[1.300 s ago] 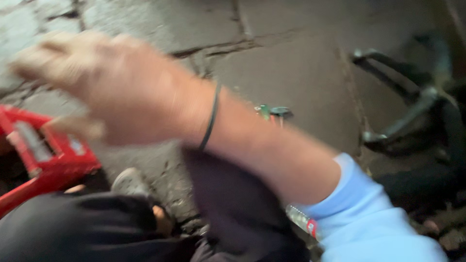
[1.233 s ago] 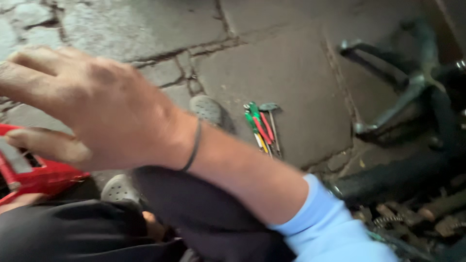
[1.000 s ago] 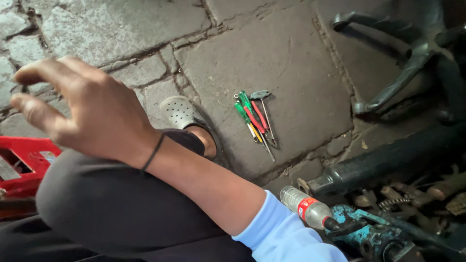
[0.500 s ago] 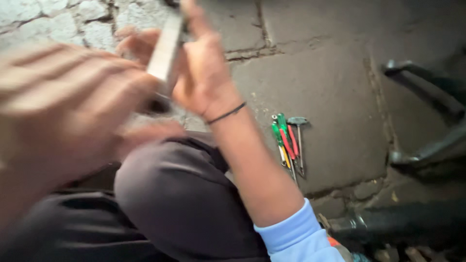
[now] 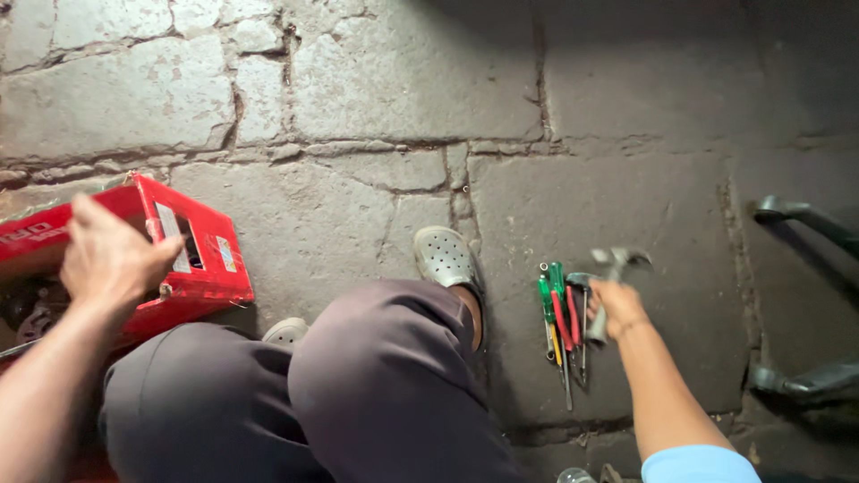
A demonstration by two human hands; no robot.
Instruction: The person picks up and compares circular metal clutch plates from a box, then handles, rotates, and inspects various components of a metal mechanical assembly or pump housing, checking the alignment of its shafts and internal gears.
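Both hands have parted since earlier — right hand [image 5: 616, 309] now clamps a grey metal tool [image 5: 610, 277] above the screwdrivers [image 5: 561, 322] on the stone floor [image 5: 412, 98]; left hand [image 5: 112, 259] grips the red box [image 5: 192, 255] rim.

A grey metal hammer [image 5: 608, 286] stands tilted at right of centre, head up. At left, a red box [image 5: 170, 255] sits open on stone.

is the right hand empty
No, the right hand grips a grey metal tool, seemingly a small hammer, just above the screwdrivers lying on the stone floor.
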